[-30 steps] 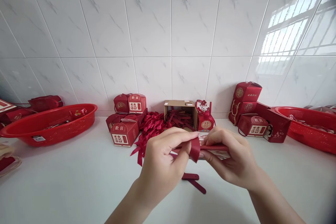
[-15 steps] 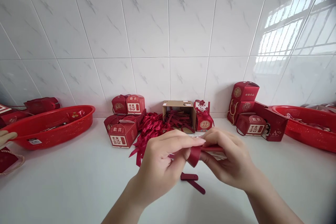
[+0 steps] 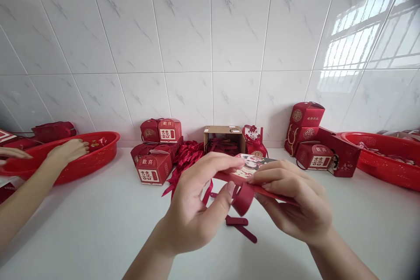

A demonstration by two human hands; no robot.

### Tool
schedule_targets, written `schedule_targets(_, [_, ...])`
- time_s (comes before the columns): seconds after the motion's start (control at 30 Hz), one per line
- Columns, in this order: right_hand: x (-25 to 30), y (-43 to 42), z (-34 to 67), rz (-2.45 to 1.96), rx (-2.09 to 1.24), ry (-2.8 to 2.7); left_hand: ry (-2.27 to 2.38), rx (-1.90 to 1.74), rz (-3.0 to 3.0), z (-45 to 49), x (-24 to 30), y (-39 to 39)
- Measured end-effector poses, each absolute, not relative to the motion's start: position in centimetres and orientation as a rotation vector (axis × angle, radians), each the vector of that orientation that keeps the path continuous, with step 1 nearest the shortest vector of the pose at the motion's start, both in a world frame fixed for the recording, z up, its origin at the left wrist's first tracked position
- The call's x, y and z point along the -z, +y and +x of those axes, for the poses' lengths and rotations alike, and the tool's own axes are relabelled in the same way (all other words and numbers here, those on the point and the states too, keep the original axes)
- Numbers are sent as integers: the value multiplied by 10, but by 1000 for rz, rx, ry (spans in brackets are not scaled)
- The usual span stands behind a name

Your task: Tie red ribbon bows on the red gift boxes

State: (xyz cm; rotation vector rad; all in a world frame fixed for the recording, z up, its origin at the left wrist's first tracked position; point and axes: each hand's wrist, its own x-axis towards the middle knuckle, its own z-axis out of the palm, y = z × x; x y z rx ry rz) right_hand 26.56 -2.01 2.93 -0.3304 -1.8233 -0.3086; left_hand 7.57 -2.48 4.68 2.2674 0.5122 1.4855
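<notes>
Head view: at far left, a co-worker's hand (image 3: 68, 151) has come into the red basin (image 3: 87, 174), while the small gift boxes (image 3: 154, 168) and the ribbon pile (image 3: 189, 153) to its right stay put. The person's left hand (image 3: 198, 201) has loosened from its pinch; its fingertips rest on the flat printed carton (image 3: 247, 170), thumb apart, and I cannot tell whether the thumb touches the looped strap (image 3: 243, 200). The carton, held above the counter (image 3: 278, 253) between both hands, has tipped so its picture side shows, with the strap curling below its near edge. That suggests the strap is being checked or seated, though its fastening is hidden. Below lie loose strips (image 3: 241, 222), unmoved. The right hand (image 3: 297, 201) grips the carton, fingers over, thumb under.
</notes>
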Motion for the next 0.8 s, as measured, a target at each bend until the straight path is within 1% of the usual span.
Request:
schedule_targets(0.1, [-30, -20, 267, -312, 342, -1821, 501, -1470, 2406, 77, -49, -24])
schedule_targets(0.27, [-26, -19, 267, -305, 348, -1750, 540, -1536, 2462, 79, -48, -21])
schedule_targets(0.53, [-25, -17, 263, -344, 310, -1694, 598, -1748, 2562, 83, -41, -15])
schedule_targets(0.67, [-26, -17, 266, -448, 303, -1775, 588, -1685, 2650, 82, -40, -12])
schedule_targets(0.8, [-25, -16, 269, -507, 172, -1887, 541, -1622, 2734, 81, -39, -10])
